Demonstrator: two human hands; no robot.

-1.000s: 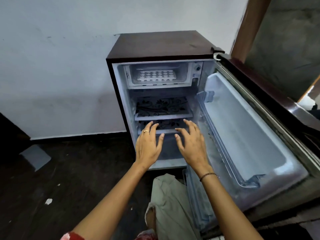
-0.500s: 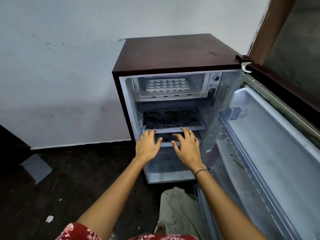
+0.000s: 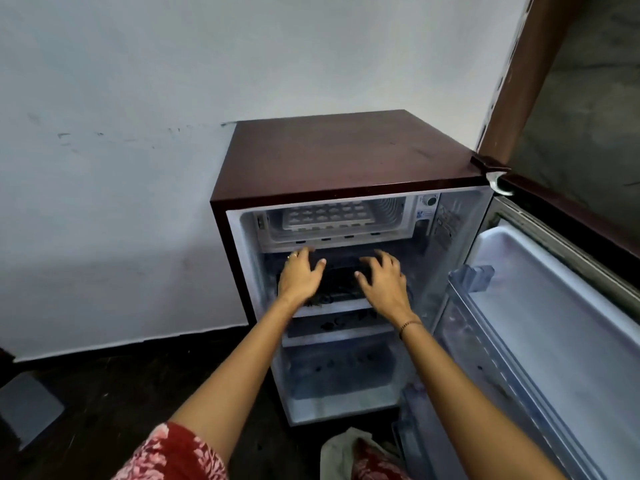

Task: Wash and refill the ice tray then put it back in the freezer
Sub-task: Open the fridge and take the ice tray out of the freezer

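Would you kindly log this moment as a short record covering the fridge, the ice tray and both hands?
fridge: door open, swung right
ice tray: inside freezer compartment at top, untouched
left hand: open, fingers spread, just below freezer compartment
right hand: open, fingers spread, holding nothing, in front of upper shelf

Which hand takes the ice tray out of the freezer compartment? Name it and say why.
Left, probably. The left hand is open with fingertips just under the freezer compartment, directly below the ice tray. The right hand, also open, sits slightly lower, at the tray's right end.
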